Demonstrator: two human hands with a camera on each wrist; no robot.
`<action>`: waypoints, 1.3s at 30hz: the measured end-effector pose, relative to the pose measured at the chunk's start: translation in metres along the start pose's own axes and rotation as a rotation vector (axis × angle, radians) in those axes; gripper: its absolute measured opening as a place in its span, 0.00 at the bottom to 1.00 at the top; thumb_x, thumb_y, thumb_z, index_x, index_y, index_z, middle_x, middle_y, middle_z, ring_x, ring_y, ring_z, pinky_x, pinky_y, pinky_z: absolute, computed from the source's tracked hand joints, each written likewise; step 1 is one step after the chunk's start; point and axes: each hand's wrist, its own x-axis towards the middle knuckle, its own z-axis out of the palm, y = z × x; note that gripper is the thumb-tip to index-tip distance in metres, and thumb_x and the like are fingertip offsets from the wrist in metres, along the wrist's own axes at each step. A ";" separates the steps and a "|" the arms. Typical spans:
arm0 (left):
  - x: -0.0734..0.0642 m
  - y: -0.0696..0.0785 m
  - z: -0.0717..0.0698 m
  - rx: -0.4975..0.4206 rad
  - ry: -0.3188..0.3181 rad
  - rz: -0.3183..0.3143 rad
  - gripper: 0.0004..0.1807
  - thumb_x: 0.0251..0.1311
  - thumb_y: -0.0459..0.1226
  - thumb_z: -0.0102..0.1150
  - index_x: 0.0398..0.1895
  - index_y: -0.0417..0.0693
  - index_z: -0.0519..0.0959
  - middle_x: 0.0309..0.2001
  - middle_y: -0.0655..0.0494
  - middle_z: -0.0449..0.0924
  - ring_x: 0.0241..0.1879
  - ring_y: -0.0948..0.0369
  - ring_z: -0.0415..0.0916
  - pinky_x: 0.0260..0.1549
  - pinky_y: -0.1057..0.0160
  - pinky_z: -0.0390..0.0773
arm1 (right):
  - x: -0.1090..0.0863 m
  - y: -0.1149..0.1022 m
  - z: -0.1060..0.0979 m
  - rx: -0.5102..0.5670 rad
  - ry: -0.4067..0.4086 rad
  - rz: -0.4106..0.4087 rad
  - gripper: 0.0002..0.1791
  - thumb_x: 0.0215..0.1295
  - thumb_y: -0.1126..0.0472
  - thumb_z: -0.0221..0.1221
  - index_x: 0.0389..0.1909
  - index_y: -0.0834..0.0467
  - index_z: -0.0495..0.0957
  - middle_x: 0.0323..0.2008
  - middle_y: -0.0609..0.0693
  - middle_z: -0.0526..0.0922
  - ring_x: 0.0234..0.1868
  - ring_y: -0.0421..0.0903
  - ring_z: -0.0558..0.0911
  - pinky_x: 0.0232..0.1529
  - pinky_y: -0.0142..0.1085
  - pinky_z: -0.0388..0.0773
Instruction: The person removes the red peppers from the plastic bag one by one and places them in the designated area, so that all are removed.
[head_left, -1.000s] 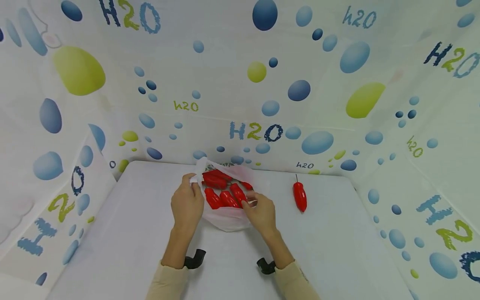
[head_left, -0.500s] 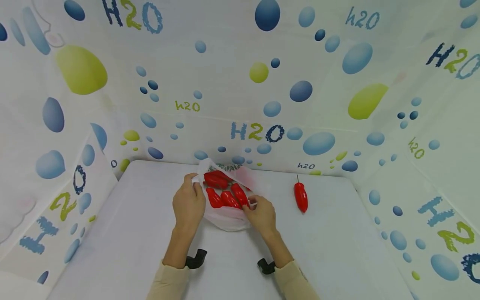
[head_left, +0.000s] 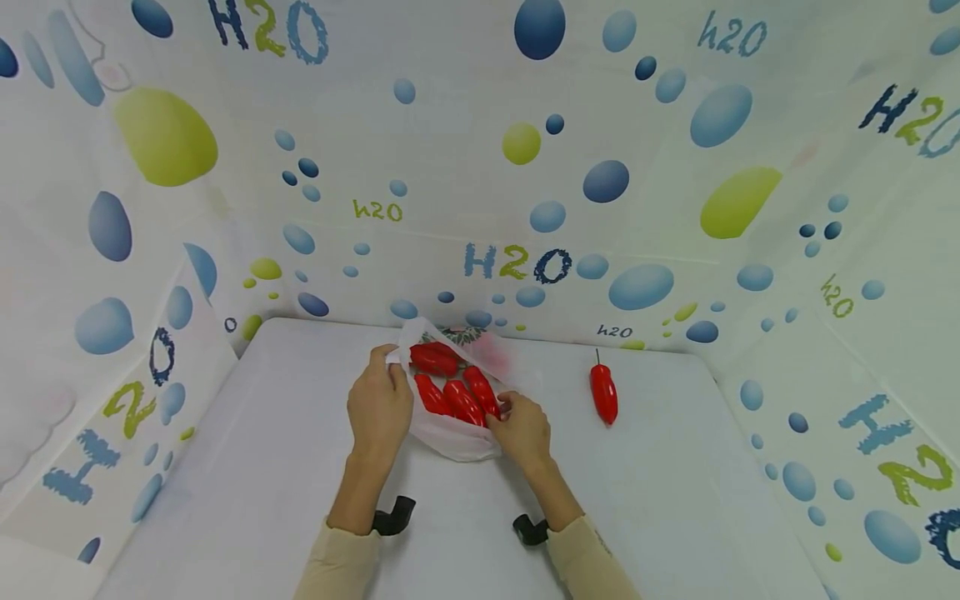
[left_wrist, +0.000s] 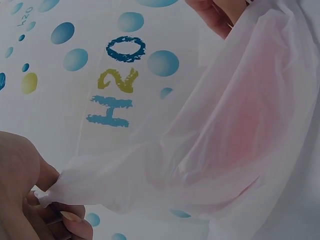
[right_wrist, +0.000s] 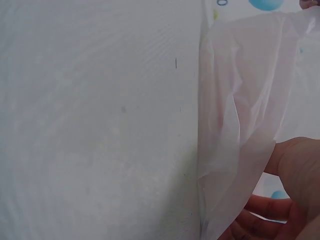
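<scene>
A thin white plastic bag (head_left: 453, 443) lies on the table with its mouth spread between my hands. Inside rest several glossy red peppers (head_left: 435, 360). My left hand (head_left: 381, 410) pinches the bag's left rim; the left wrist view shows gathered film between thumb and fingers. My right hand (head_left: 522, 429) grips the right rim, thumb on the outer side in the right wrist view, next to the nearest pepper (head_left: 482, 392). A single red pepper (head_left: 603, 395) with a thin stem lies outside, to the right of the bag. The film hides the bag's far right interior.
The white table (head_left: 660, 500) ends at a back edge just behind the bag. A white curtain (head_left: 450, 142) printed with blue and green drops and H2O lettering encloses the back and sides. Dark wrist mounts (head_left: 393, 517) hang at both wrists.
The bag's far right film has drooped over a pepper that showed at the rear right. The front peppers show more of their length. Both hands keep their hold; the head view shifts slightly.
</scene>
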 end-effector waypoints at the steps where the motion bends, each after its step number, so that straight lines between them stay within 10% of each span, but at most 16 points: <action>1: 0.000 0.000 0.000 -0.001 0.000 -0.001 0.20 0.74 0.35 0.54 0.64 0.35 0.75 0.22 0.46 0.79 0.14 0.56 0.68 0.19 0.62 0.72 | 0.000 0.000 0.000 -0.005 -0.005 0.005 0.18 0.60 0.57 0.72 0.50 0.61 0.85 0.37 0.50 0.88 0.31 0.42 0.85 0.30 0.39 0.83; 39: 0.000 -0.001 -0.002 0.004 0.025 0.023 0.19 0.74 0.35 0.54 0.63 0.35 0.75 0.24 0.46 0.81 0.15 0.56 0.69 0.19 0.60 0.74 | -0.005 0.001 -0.004 0.121 0.068 0.032 0.11 0.59 0.60 0.69 0.37 0.63 0.90 0.28 0.53 0.89 0.23 0.42 0.84 0.24 0.36 0.82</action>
